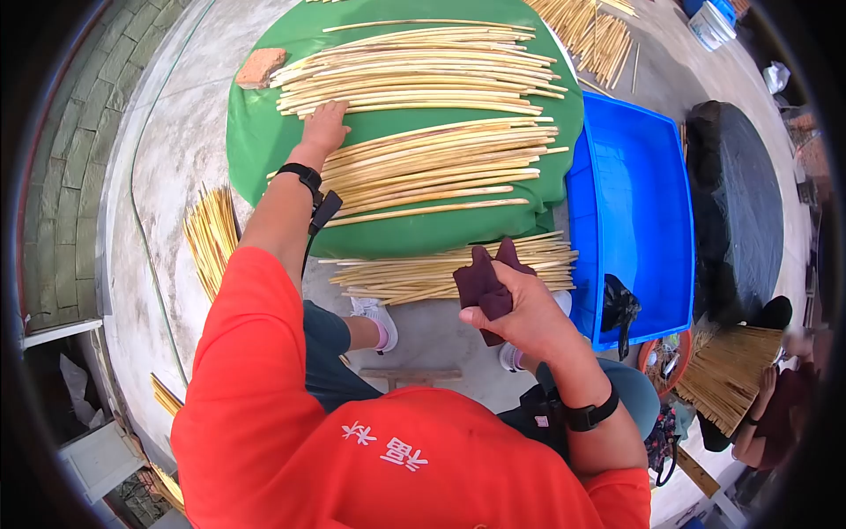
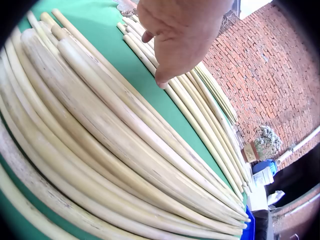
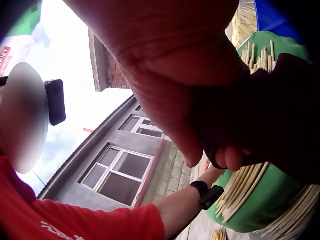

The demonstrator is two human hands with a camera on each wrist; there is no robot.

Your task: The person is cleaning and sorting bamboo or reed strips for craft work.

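Note:
Two groups of pale peeled stalks lie side by side on a round table with a green cover (image 1: pixel 251 141). In the head view my left hand (image 1: pixel 326 130) is at the near left edge of the far group (image 1: pixel 423 75), fingers reaching onto the stalks. The left wrist view shows that thumb (image 2: pixel 162 80) pointing down at the outermost stalk. Closer to me, the near group (image 1: pixel 441 159) lies under my left wrist. My right hand (image 1: pixel 524 313) grips a crumpled dark maroon cloth (image 1: pixel 483 286) in front of the table's near edge.
A brick (image 1: pixel 261 68) sits at the cover's left edge. Right of the table stands a large blue tub (image 1: pixel 648 212) with a black plastic bag (image 1: pixel 619 304) over its rim. More stalks (image 1: pixel 441 273) lie below the near edge. Another person's arm (image 1: pixel 765 397) shows at far right.

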